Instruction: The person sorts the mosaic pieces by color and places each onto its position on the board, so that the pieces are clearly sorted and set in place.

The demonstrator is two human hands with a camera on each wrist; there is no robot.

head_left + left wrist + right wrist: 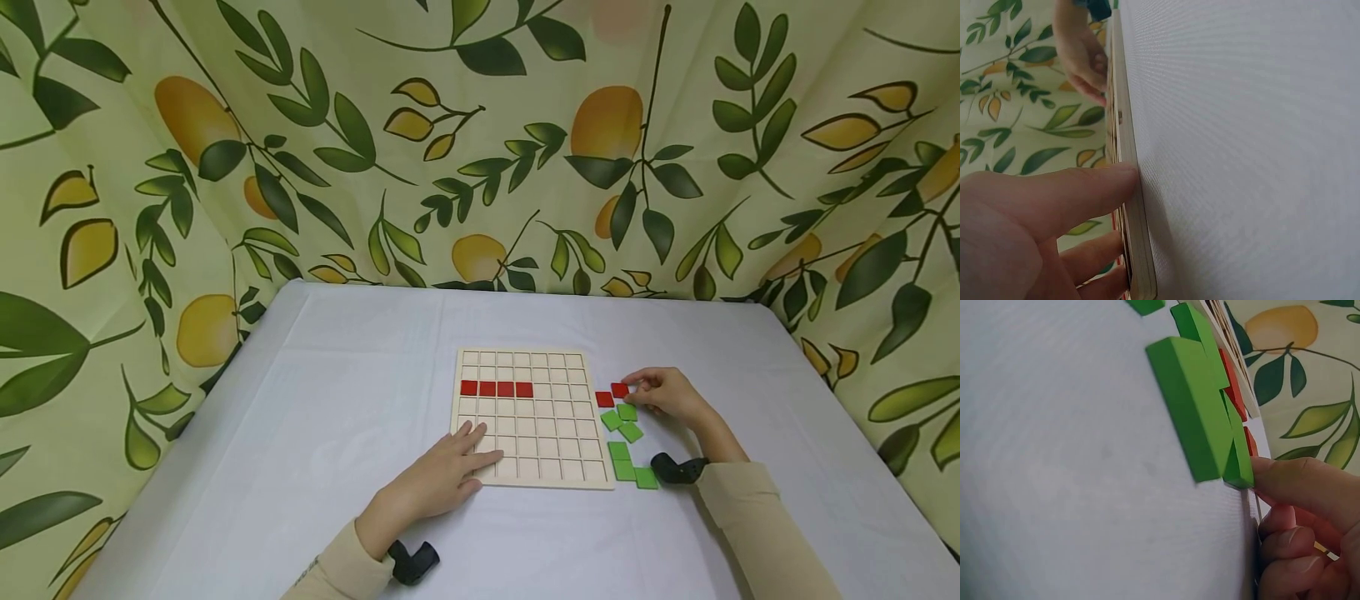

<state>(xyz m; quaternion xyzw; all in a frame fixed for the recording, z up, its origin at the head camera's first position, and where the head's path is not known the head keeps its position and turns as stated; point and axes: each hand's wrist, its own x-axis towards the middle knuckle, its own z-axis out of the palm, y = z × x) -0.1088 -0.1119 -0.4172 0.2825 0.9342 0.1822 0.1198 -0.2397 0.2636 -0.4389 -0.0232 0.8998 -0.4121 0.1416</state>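
Observation:
A wooden grid board [564, 473] lies flat on the white cloth, with a row of several red square tiles [506, 389] in its cells. My left hand [438, 475] rests on the board's near left corner, fingers spread. In the left wrist view its thumb [1094, 190] touches the board's edge [1138, 240]. Beyond the board's right side, my right hand [667, 393] pinches a red tile [619, 390] between thumb and index finger at the tile's right edge. Another red tile [604, 400] lies just left of it. The right wrist view partly hides the pinched tile behind green tiles [1188, 409].
Several green tiles [621, 461] lie loose along the board's right side, some touching each other. White cloth [360, 358] covers the table. A curtain [517, 108] printed with fruit and leaves hangs behind it. Each wrist wears a black camera [678, 468].

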